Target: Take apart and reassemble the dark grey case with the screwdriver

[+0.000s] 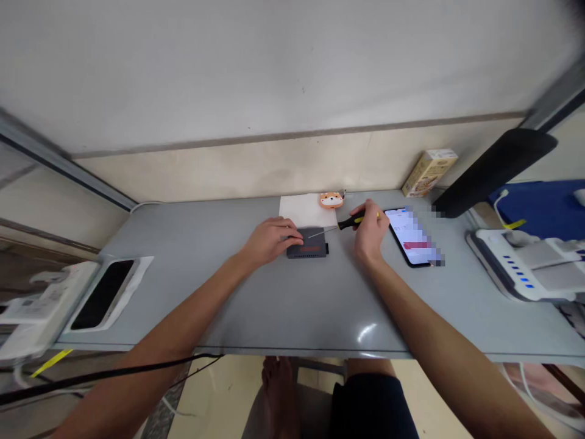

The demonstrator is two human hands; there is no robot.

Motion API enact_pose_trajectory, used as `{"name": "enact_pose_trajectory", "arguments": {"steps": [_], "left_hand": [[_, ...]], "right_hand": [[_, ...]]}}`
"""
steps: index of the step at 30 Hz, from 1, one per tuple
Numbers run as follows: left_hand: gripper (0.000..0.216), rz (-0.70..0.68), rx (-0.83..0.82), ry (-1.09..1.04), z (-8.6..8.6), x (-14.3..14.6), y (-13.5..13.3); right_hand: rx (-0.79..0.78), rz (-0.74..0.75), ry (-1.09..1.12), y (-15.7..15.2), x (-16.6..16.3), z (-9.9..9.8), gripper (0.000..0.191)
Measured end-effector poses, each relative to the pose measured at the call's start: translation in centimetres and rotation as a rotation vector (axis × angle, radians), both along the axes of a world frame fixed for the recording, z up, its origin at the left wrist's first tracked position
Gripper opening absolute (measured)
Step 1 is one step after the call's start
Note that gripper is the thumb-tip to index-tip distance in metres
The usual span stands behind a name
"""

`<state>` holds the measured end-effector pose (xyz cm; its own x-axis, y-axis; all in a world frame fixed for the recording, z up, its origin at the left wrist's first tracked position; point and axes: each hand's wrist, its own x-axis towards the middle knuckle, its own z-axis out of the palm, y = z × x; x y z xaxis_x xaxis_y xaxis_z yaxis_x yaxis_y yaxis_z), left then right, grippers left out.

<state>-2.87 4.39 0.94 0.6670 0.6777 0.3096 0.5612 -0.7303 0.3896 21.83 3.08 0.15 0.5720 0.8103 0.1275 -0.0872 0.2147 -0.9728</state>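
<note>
A flat dark grey box (307,250) with reddish lettering and a row of small vents on its front edge lies at the middle of the desk. My left hand (277,239) is closed over its left end, fingers and thumb on the top. In my right hand (371,228) is a screwdriver (350,222) with a black and yellow handle. Its thin metal shaft slants left, and the tip is over the top of the box; whether it touches cannot be made out. Behind the box lies a white sheet (299,209), with an orange animal-face case (331,200) at its right corner.
A lit phone (411,238) lies right of my right hand. Farther right stand a carton (428,172), a black cylindrical object (498,171) and a power strip (516,268) with plugs. Another phone (104,294) and a power strip (46,302) are at the left.
</note>
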Motion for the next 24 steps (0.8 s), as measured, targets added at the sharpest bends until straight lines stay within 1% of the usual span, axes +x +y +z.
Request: {"name": "enact_pose_trajectory", "arguments": {"steps": [4, 7, 9, 12, 14, 16, 18, 21, 24], "left_hand": [[0.025, -0.047, 0.001, 0.099, 0.5, 0.5, 0.0], [0.025, -0.079, -0.036, 0.131, 1.2, 0.2, 1.0], [0.025, -0.011, -0.052, 0.100, 1.4, -0.3, 2.7], [0.028, 0.212, -0.041, 0.046, 1.0, -1.2, 6.0], [0.028, 0.249, -0.019, 0.062, 0.3, -1.7, 7.6], [0.027, 0.229, -0.004, 0.077, -0.3, -2.2, 8.4], [0.025, 0.187, 0.001, 0.089, -0.7, -2.5, 8.5], [0.025, 0.117, -0.012, 0.115, -0.8, -2.9, 8.2], [0.029, 0.130, -0.052, 0.114, -0.6, -3.4, 7.7]], "right_hand": [[-0.060, -0.107, 0.094, 0.5, 0.8, 0.4, 0.042], [-0.114, -0.142, 0.126, 0.9, 1.1, 0.4, 0.042], [-0.134, -0.160, 0.144, 1.0, 1.1, 0.2, 0.040], [-0.149, -0.184, 0.154, 1.2, 0.9, -0.2, 0.039], [-0.153, -0.185, 0.157, 1.3, 0.8, -0.5, 0.038], [-0.156, -0.176, 0.155, 1.3, 0.6, -0.7, 0.038], [-0.163, -0.174, 0.152, 1.2, 0.5, -0.7, 0.037], [-0.164, -0.184, 0.155, 1.2, 0.5, -0.7, 0.038], [-0.164, -0.183, 0.150, 1.2, 0.4, -0.7, 0.037]]}}
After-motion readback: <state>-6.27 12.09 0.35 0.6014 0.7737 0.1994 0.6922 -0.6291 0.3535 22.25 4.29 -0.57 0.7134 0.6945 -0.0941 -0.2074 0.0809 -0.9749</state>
